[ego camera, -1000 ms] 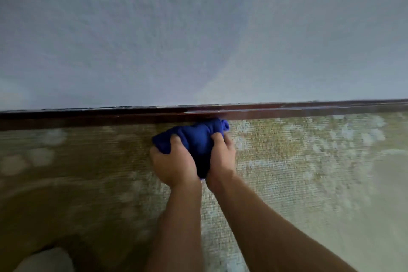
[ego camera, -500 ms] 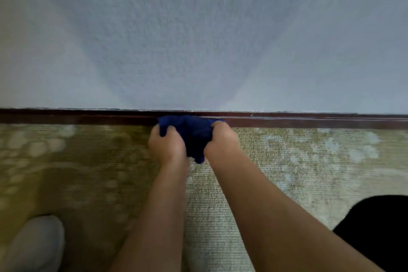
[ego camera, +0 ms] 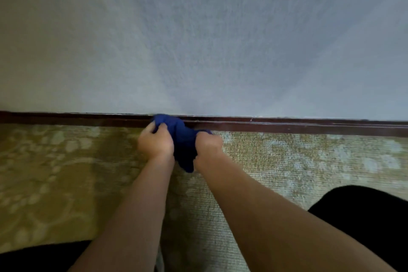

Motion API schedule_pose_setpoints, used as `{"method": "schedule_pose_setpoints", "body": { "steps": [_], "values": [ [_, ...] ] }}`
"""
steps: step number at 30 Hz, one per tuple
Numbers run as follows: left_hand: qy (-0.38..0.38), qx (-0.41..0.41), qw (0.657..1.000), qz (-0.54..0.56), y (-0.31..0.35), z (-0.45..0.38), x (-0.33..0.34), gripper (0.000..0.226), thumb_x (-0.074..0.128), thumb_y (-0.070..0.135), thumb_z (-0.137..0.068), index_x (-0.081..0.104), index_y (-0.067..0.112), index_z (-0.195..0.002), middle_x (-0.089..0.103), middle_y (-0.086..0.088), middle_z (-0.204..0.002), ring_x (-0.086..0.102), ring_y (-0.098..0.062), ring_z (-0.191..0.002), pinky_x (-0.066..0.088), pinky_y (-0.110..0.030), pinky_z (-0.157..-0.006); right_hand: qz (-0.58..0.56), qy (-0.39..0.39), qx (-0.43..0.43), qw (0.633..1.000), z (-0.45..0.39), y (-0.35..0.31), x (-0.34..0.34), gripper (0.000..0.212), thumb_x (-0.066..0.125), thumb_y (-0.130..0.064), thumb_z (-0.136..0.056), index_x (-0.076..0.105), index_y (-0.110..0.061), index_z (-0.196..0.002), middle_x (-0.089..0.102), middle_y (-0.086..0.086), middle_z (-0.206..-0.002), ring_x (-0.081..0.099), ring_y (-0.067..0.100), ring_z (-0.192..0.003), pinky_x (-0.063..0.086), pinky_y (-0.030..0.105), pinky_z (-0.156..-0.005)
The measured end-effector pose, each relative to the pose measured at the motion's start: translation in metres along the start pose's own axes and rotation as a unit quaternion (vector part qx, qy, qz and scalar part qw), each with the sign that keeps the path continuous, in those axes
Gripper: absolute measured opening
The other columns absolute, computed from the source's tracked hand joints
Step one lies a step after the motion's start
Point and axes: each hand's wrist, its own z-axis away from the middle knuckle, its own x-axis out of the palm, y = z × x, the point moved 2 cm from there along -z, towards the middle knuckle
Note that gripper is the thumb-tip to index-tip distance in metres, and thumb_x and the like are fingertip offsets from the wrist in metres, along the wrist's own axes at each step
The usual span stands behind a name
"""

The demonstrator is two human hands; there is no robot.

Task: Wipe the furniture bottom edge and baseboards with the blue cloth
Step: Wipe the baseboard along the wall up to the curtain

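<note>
The blue cloth (ego camera: 184, 148) is bunched against the dark baseboard (ego camera: 287, 125) where wall meets carpet (ego camera: 287, 161), gripped on either side by the left hand (ego camera: 155, 142) and right hand (ego camera: 207, 146), fingers curled into the fabric. Pressure is best kept on the baseboard's top ledge and face, with the wad drawn steadily along.

— What is the person wearing?

— Both arms are bare. You can see no sleeve on the left arm (ego camera: 132, 212) or the right arm (ego camera: 265, 212), all the way down to the bottom of the picture. The left hand (ego camera: 155, 142) and the right hand (ego camera: 208, 146) have no gloves.

— Any rings or a watch?

— None that I can see on the wrists.

— And the legs?

— Something black (ego camera: 364, 223) covers the knees at the bottom corners. It looks like dark trousers, but it is too dark to tell.
</note>
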Motion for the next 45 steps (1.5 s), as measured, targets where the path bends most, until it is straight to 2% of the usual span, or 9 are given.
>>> {"method": "schedule_pose_setpoints", "body": {
  "steps": [6, 14, 20, 23, 26, 30, 36, 40, 45],
  "values": [
    [0.051, 0.1, 0.992, -0.049, -0.011, 0.001, 0.027, 0.023, 0.061, 0.012, -0.088, 0.07, -0.002, -0.104, 0.066, -0.016, -0.113, 0.063, -0.027, -0.105, 0.041, -0.017, -0.077, 0.018, 0.03, -0.057, 0.998, -0.027, 0.003, 0.009, 0.032, 0.046, -0.004, -0.092, 0.055, -0.006, -0.124, 0.061, 0.02, -0.121, 0.058, 0.037, -0.114, 0.047, 0.048, -0.1],
    [-0.045, 0.071, 0.996, 0.008, -0.031, 0.03, 0.056, 0.027, 0.059, 0.008, -0.082, 0.072, 0.002, -0.105, 0.067, -0.013, -0.108, 0.064, -0.025, -0.098, 0.053, -0.036, -0.089, 0.089, 0.126, -0.135, 0.979, -0.021, 0.011, -0.028, 0.029, 0.043, -0.004, -0.088, 0.058, -0.01, -0.112, 0.067, 0.016, -0.107, 0.065, 0.034, -0.099, 0.053, 0.052, -0.092],
    [0.047, 0.048, 0.997, 0.042, -0.029, -0.024, 0.025, 0.031, 0.057, 0.008, -0.085, 0.07, 0.002, -0.113, 0.068, -0.016, -0.112, 0.064, -0.028, -0.103, 0.052, -0.035, -0.091, 0.184, 0.001, -0.131, 0.974, -0.01, 0.02, 0.017, 0.051, 0.046, -0.011, -0.093, 0.042, -0.019, -0.142, 0.057, 0.011, -0.128, 0.06, 0.031, -0.11, 0.051, 0.046, -0.098],
    [0.043, 0.05, 0.998, 0.004, -0.022, -0.008, 0.029, 0.029, 0.06, 0.009, -0.086, 0.069, 0.001, -0.112, 0.065, -0.014, -0.114, 0.062, -0.026, -0.105, 0.045, -0.021, -0.087, 0.096, -0.017, -0.104, 0.99, -0.01, 0.013, -0.004, 0.031, 0.046, -0.002, -0.093, 0.056, -0.009, -0.121, 0.065, 0.012, -0.095, 0.061, 0.021, -0.076, 0.054, 0.03, -0.064],
    [-0.054, 0.113, 0.99, -0.058, -0.015, 0.047, 0.047, 0.017, 0.059, 0.008, -0.087, 0.07, -0.003, -0.096, 0.059, -0.017, -0.106, 0.059, -0.031, -0.097, 0.033, -0.018, -0.073, 0.021, 0.089, -0.111, 0.99, -0.008, -0.007, -0.048, 0.018, 0.044, 0.002, -0.091, 0.059, -0.005, -0.099, 0.06, 0.011, -0.073, 0.056, 0.022, -0.059, 0.045, 0.024, -0.048],
    [-0.204, 0.185, 0.948, -0.16, -0.016, 0.084, 0.068, 0.019, 0.052, 0.013, -0.091, 0.07, 0.007, -0.092, 0.06, -0.011, -0.104, 0.059, -0.028, -0.091, 0.031, -0.023, -0.068, 0.007, 0.248, -0.127, 0.96, -0.023, -0.003, -0.076, 0.026, 0.045, -0.002, -0.087, 0.061, -0.004, -0.108, 0.066, 0.017, -0.096, 0.065, 0.031, -0.082, 0.054, 0.038, -0.074],
    [-0.002, 0.069, 0.997, -0.042, -0.019, 0.018, 0.03, 0.024, 0.056, 0.008, -0.089, 0.071, 0.001, -0.107, 0.067, -0.019, -0.107, 0.063, -0.032, -0.1, 0.044, -0.029, -0.085, 0.041, 0.055, -0.138, 0.988, -0.015, 0.012, -0.021, 0.026, 0.046, 0.0, -0.091, 0.058, -0.005, -0.113, 0.06, 0.01, -0.08, 0.056, 0.018, -0.062, 0.044, 0.021, -0.047],
    [0.031, 0.015, 0.999, 0.003, -0.011, 0.01, 0.042, 0.021, 0.053, 0.008, -0.092, 0.069, -0.003, -0.099, 0.065, -0.013, -0.103, 0.064, -0.025, -0.09, 0.043, -0.015, -0.071, 0.008, 0.015, -0.108, 0.994, -0.01, 0.003, -0.019, 0.027, 0.046, 0.001, -0.092, 0.056, -0.005, -0.116, 0.064, 0.017, -0.096, 0.06, 0.022, -0.073, 0.05, 0.028, -0.057],
    [-0.137, 0.09, 0.98, -0.113, -0.01, 0.077, 0.074, 0.023, 0.052, 0.012, -0.092, 0.065, -0.004, -0.081, 0.063, -0.017, -0.099, 0.061, -0.027, -0.074, 0.045, -0.026, -0.065, -0.068, 0.193, -0.079, 0.976, -0.015, -0.03, -0.074, 0.027, 0.043, -0.001, -0.091, 0.06, -0.004, -0.112, 0.062, 0.016, -0.094, 0.058, 0.026, -0.07, 0.045, 0.029, -0.055]
  ]
}}
